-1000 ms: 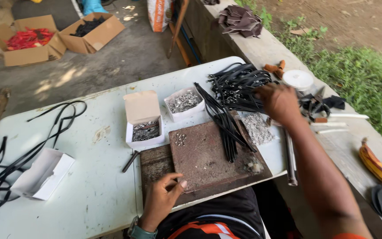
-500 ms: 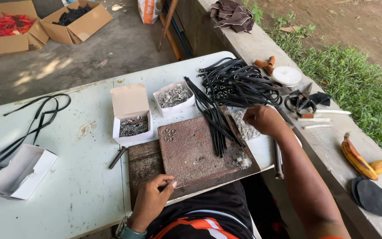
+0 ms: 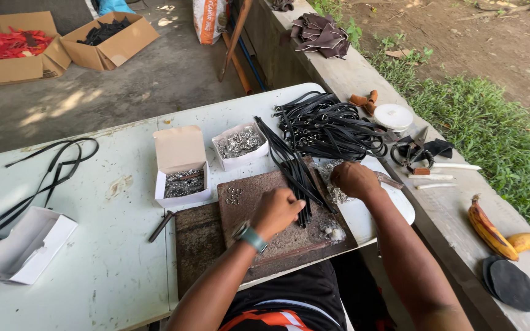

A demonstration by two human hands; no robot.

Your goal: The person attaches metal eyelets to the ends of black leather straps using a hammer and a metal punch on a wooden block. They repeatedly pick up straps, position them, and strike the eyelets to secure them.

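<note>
The person sat at a white bench [image 3: 81, 245] with a rusty brown metal plate [image 3: 259, 214] laid at its near edge. The left hand [image 3: 275, 210], a teal watch on the wrist, rested curled on the plate, fingers bent down against a bundle of black straps [image 3: 292, 168] that ran diagonally across the plate's far right corner. Whether it pinched a strap or only pressed on them could not be told. The right hand [image 3: 354, 179] was closed in a loose fist just beside the straps' right edge, over a clear bag of small metal parts [image 3: 337, 194]; what it gripped was hidden.

Behind the bundle lay a larger tangled heap of black straps [image 3: 332, 125]. Left of the bundle stood two small white cardboard boxes: an open-lidded box [image 3: 182, 178] and a low box [image 3: 239, 144], both holding small silvery fittings. A third white box [image 3: 29, 244] sat near the bench's left edge, with long loose straps [image 3: 50, 178] beside it.

On the concrete ledge to the right were a white round lid [image 3: 394, 116], two bananas [image 3: 504, 236] and a dark oval sole piece [image 3: 510, 283].
</note>
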